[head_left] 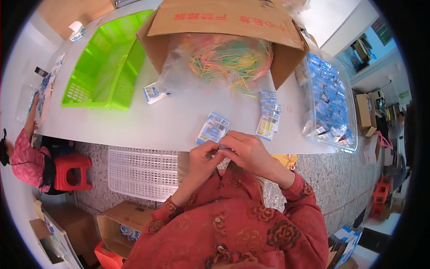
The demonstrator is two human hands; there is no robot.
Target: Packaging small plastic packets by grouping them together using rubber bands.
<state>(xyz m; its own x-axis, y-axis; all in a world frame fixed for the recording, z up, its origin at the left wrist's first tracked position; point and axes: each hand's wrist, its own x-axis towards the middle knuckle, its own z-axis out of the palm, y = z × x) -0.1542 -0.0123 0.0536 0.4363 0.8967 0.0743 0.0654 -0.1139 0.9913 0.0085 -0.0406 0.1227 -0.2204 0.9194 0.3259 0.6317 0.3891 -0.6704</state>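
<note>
At the front edge of the table my left hand point(204, 158) and my right hand point(247, 150) meet, fingertips pinched together. Something small may sit between them; the fingers hide most of it. Just beyond them a blue and white packet point(213, 127) lies flat on the white table point(170, 123). To its right, several similar packets point(268, 120) overlap in a row. Farther back, a tipped cardboard box point(224, 20) faces me, with a clear plastic bag point(172, 67) spilling out of it. Thin pink, yellow and green sticks point(228, 62) fill the bag.
A lime green basket point(105, 67) stands at the left, near another packet point(154, 93). At the right, a clear bin point(354, 130) holds many blue packets. Below the table are a white crate point(142, 172) and a red stool point(74, 170), beside a person point(31, 161) in pink.
</note>
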